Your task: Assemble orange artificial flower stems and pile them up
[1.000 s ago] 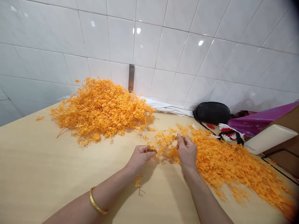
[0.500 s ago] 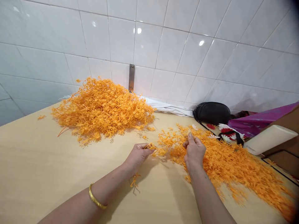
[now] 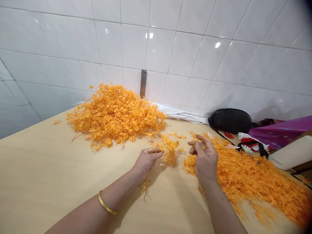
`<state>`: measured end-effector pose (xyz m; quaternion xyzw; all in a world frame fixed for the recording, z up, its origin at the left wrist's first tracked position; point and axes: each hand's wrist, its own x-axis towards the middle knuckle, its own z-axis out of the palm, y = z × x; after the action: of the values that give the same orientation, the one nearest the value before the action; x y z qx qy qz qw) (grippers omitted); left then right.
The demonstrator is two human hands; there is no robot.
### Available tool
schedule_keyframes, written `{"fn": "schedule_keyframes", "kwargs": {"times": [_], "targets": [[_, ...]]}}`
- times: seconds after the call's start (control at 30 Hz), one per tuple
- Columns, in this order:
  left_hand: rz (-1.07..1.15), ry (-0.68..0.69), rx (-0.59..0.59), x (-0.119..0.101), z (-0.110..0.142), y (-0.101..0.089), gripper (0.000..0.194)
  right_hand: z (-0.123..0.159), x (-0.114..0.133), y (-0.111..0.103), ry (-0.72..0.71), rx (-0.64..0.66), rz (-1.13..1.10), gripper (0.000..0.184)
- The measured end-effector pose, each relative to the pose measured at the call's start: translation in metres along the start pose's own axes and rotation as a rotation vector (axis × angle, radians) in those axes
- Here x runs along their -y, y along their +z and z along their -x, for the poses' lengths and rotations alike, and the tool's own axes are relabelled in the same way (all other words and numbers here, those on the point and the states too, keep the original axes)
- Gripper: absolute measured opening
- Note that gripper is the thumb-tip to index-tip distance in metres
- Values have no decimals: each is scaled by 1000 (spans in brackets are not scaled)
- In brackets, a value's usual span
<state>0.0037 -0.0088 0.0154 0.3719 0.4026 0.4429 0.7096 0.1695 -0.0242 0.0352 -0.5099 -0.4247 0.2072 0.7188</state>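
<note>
My left hand [image 3: 147,162] pinches an orange artificial flower sprig [image 3: 170,149] between thumb and fingers. Its blossoms stick out to the right, and a thin orange strand [image 3: 145,188] hangs beneath the same hand. My right hand [image 3: 204,157] is held apart from the sprig, fingers spread and partly bent, with nothing visible between them. Beneath and beside it spreads a flat heap of orange sprigs [image 3: 253,175], running to the lower right. Farther back on the left stands a taller pile of orange sprigs [image 3: 119,115].
Against the tiled wall lie a white cloth [image 3: 182,114] and a black bag [image 3: 230,120]. Red and white artificial flowers [image 3: 247,143], purple cloth [image 3: 282,130] and a cream container [image 3: 292,152] stand at the right. A metal strip [image 3: 143,83] is fixed to the wall. The wooden table [image 3: 60,175] runs beneath everything.
My right hand has moved slightly right, and its fingers have come off the sprig and opened. The sprig stays in my left hand. The view has turned a little to the left.
</note>
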Motion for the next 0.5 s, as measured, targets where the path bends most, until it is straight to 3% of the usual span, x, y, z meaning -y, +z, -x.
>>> {"fn": "schedule_keyframes", "kwargs": {"times": [0.27, 0.4, 0.5], "targets": [[-14, 114, 105, 11, -3, 2, 14, 31, 9, 20, -433, 664, 672, 42], [9, 113, 155, 12, -2, 2, 14, 30, 6, 20, -519, 723, 880, 44], [60, 60, 93, 5, -2, -1, 16, 23, 0, 14, -456, 664, 851, 39]]}}
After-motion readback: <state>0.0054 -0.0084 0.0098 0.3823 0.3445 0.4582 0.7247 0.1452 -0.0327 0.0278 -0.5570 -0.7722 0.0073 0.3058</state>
